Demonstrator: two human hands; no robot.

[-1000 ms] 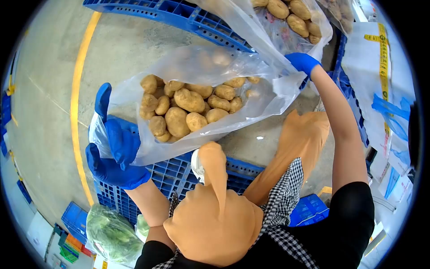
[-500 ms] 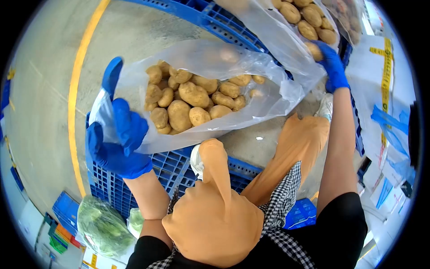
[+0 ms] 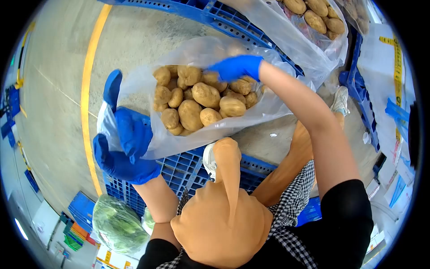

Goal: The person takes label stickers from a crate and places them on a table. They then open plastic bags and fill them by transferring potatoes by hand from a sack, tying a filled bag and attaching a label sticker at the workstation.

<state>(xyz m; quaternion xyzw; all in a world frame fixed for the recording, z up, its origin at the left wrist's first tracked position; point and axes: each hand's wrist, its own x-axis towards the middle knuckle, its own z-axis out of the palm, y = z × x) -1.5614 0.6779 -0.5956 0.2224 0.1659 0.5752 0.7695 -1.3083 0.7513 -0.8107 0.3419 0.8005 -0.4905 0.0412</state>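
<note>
A clear plastic bag (image 3: 268, 107) lies open at the middle, with several brown potatoes (image 3: 190, 115) in it. My left hand (image 3: 125, 150), in a blue glove, pinches the bag's left edge, its thumb and some fingers pointing outward. Above the potatoes at the bag's far side is my right hand (image 3: 235, 68), also blue-gloved; its fingertips are smeared by motion and whether they hold anything cannot be made out. A second clear bag (image 3: 295, 49) with more potatoes (image 3: 316, 20) stands open at the upper right.
Blue pallets (image 3: 181, 172) lie beneath the near bag and along the far side. Bagged green vegetables (image 3: 117, 226) are at the lower left, beside a blue crate (image 3: 83, 210). A yellow line (image 3: 86, 94) crosses the floor at left. White boxes (image 3: 380, 67) stand at right.
My right hand has moved left from the upper-right bag to over the near bag's potatoes. An extra potato shows near the pile's right side. My left hand stays at the bag's edge.
</note>
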